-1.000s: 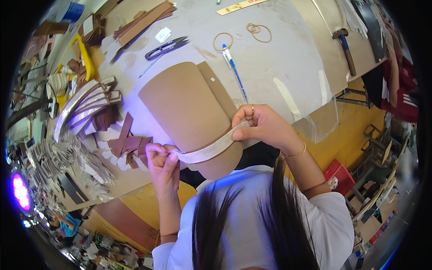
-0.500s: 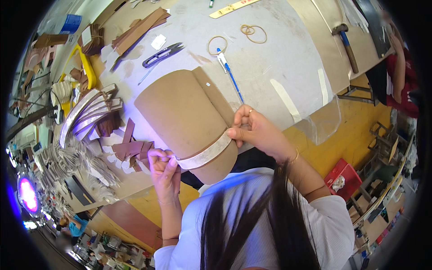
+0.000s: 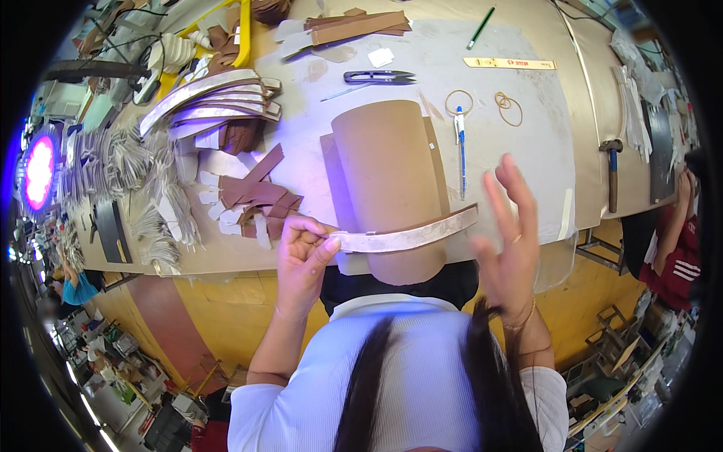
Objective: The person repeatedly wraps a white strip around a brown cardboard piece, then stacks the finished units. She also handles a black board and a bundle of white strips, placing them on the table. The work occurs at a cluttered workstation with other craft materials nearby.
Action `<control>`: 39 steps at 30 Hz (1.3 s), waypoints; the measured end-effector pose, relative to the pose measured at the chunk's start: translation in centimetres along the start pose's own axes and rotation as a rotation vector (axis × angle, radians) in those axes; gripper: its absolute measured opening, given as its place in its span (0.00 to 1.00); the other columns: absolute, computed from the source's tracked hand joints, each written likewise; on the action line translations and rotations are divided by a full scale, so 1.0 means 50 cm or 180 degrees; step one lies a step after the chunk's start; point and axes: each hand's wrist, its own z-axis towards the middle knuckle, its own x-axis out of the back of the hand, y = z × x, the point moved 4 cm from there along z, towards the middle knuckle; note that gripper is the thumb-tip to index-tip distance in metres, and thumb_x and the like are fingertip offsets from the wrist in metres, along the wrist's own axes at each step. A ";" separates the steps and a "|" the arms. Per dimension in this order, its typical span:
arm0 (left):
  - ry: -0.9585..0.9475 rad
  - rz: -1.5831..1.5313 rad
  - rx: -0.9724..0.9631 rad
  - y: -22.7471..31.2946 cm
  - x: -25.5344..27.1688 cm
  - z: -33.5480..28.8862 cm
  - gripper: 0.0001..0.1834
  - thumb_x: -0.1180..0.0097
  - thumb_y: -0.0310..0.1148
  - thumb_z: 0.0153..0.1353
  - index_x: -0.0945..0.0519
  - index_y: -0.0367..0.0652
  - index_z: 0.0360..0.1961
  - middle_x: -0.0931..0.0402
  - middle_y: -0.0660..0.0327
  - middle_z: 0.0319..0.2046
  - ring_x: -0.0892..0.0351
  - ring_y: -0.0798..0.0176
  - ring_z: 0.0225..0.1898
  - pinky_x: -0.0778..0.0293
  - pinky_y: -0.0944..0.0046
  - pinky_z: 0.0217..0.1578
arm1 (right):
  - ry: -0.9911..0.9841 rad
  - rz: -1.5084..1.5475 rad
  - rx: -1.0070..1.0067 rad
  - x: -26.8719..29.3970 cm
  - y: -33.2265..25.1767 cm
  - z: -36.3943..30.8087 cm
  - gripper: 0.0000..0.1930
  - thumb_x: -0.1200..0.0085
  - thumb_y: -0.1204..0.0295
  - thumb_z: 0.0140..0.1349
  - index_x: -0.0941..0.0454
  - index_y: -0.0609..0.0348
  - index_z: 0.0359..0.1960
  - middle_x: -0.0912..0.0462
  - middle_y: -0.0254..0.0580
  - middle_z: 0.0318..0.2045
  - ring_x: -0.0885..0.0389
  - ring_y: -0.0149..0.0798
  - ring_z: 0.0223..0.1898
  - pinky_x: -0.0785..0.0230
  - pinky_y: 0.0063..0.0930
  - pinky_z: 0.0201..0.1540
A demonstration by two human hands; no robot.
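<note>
My left hand (image 3: 304,260) pinches one end of a curved strip (image 3: 410,236), whitish on its face with a brown edge. The strip stretches across the near part of a tan, rounded form (image 3: 388,162) lying on the table. Its other end sticks out past the form's right side, held by nothing. To the right of that end, my right hand (image 3: 514,233) is raised with its fingers apart, slightly blurred and holding nothing. Beyond it, a blue and white pen (image 3: 462,154) lies beside the form.
Stacked curved strips (image 3: 226,105) and loose brown pieces (image 3: 260,192) lie to the left. Thread snips (image 3: 379,77), a yellow ruler (image 3: 510,63), rubber bands (image 3: 508,109) and a green pencil (image 3: 480,29) are at the back. A hammer (image 3: 612,177) rests at right, near another person's arm (image 3: 675,218).
My right hand has let go of the strip's right end and moved away to the right with fingers spread. The left hand keeps its pinch. The whole view has turned.
</note>
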 end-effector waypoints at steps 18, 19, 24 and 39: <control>-0.0367 -0.0478 0.0471 -0.051 0.002 0.030 0.14 0.43 0.21 0.60 0.34 0.44 0.43 0.26 0.63 0.34 0.23 0.69 0.36 0.23 0.68 0.39 | -0.1334 0.3232 -0.1316 -0.168 0.088 -0.131 0.49 0.65 0.30 0.56 0.54 0.51 0.72 0.59 0.45 0.72 0.55 0.49 0.72 0.65 0.44 0.71; -0.0405 -0.0370 0.0517 -0.047 0.001 0.029 0.13 0.43 0.22 0.61 0.32 0.43 0.44 0.26 0.63 0.34 0.23 0.70 0.36 0.23 0.69 0.39 | -0.1241 0.3533 -0.1596 -0.185 0.107 -0.140 0.50 0.65 0.29 0.56 0.55 0.51 0.72 0.58 0.44 0.73 0.55 0.49 0.72 0.64 0.44 0.70; -0.0764 0.0230 0.0322 0.029 -0.007 0.036 0.09 0.44 0.24 0.61 0.23 0.37 0.43 0.24 0.60 0.38 0.21 0.68 0.38 0.22 0.67 0.41 | -0.1004 0.3453 -0.1466 -0.174 0.175 -0.093 0.54 0.66 0.26 0.51 0.56 0.51 0.72 0.58 0.42 0.73 0.53 0.48 0.71 0.61 0.43 0.70; 0.0723 0.3104 -0.1975 0.505 0.278 0.268 0.11 0.47 0.30 0.63 0.21 0.37 0.45 0.22 0.66 0.36 0.26 0.73 0.38 0.31 0.72 0.44 | -0.0416 0.1055 -0.0256 -0.026 0.062 0.055 0.45 0.74 0.32 0.62 0.35 0.61 0.62 0.41 0.50 0.67 0.42 0.48 0.67 0.52 0.42 0.68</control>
